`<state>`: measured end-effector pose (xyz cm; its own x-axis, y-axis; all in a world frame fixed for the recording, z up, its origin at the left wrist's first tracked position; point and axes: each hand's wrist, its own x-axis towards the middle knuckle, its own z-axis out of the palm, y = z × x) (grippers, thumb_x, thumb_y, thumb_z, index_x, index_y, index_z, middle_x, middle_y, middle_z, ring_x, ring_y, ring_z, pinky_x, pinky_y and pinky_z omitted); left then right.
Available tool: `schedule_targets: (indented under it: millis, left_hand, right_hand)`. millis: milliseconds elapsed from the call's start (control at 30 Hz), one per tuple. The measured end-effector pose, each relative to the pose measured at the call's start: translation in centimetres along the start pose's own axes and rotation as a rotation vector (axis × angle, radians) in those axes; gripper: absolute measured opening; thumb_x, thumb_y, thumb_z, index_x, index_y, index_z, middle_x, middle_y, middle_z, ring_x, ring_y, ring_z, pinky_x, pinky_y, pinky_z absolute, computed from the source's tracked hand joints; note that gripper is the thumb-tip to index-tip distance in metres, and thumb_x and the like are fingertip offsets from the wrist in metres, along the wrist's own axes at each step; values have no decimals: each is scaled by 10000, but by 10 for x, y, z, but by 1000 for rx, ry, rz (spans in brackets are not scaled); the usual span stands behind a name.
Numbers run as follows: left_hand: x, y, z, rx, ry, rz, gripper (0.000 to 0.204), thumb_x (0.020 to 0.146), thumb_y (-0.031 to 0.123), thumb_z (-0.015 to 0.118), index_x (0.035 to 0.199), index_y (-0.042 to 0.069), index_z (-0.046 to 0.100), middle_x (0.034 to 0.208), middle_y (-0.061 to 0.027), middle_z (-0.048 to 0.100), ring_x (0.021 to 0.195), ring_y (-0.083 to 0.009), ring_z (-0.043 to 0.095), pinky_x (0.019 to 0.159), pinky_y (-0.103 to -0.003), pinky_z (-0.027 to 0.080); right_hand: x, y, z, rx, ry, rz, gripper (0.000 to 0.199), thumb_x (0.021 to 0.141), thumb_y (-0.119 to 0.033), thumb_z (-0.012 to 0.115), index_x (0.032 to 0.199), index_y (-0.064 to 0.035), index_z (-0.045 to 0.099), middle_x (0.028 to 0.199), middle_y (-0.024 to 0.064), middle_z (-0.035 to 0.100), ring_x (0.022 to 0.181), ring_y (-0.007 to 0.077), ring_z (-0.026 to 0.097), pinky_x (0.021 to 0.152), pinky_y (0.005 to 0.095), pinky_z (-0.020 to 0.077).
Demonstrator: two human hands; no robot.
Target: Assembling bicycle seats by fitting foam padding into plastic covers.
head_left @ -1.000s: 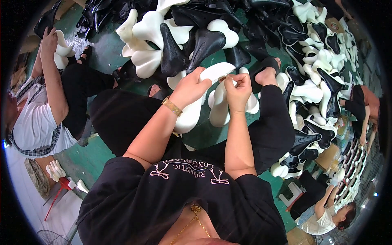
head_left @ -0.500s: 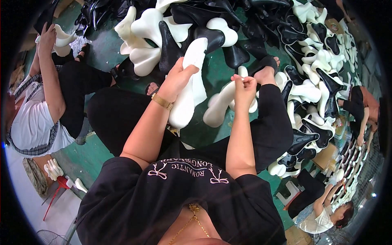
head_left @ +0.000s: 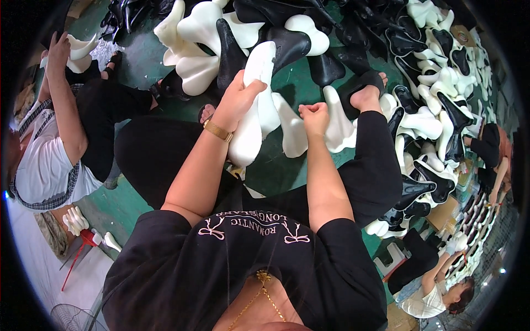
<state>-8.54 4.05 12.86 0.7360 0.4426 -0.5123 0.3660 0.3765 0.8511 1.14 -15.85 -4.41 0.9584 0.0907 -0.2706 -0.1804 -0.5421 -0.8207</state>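
Note:
My left hand (head_left: 238,100) grips a long white saddle-shaped foam piece (head_left: 255,110), held upright between my knees over the green floor (head_left: 287,88). A gold bracelet sits on that wrist. My right hand (head_left: 314,115) is closed in a fist just right of it, between that piece and a second white foam piece (head_left: 337,118) that leans against my right leg. Whether the fist holds a small tool is hidden.
A heap of black and white saddle-shaped pieces (head_left: 232,33) covers the floor ahead and runs down the right side (head_left: 436,127). A person in a white top (head_left: 41,160) sits at left, one arm raised. Another person (head_left: 436,287) crouches at lower right. A fan (head_left: 72,317) stands at lower left.
My left hand has turned the white piece from lying across my lap to standing upright and lifted it. My right hand dropped a little and closed beside it.

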Motion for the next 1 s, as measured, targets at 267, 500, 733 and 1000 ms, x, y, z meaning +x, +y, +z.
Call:
schedule_targets:
  millis: [267,500,733,1000]
  left_hand:
    - [14,4,-20,-40,174,105,441,797,200,639,1157,-13,498,984,-87,595,874,-155,563,776,-285,463]
    - [28,2,-36,222,449,229,540,766,229,691,1178,-19,446,1031,-140,589,897,-193,581,795,-307,476]
    - [29,8,-31,-5,304,155,475,794,175,680,1187,-5,484,1030,-77,593,907,-136,557,814,-281,456]
    - [17,17,-23,-135,204,190,415,832,98,633,1218,6,511,1035,-34,599,909,-108,552,808,-247,446]
  right_hand:
    - [10,13,9,84,-100,99,148,755,-97,713,823,-35,595,746,71,671,643,176,673,634,312,526]
    - [42,-64,51,201,-198,-7,247,812,-81,625,1049,-25,592,834,73,691,701,167,671,641,303,532]
    - [124,-107,75,602,-175,605,298,882,-335,642,849,-48,566,719,58,599,468,150,467,405,289,386]
    - [146,-102,82,1075,-445,984,492,905,-430,590,958,59,605,827,144,688,617,208,664,544,292,579]
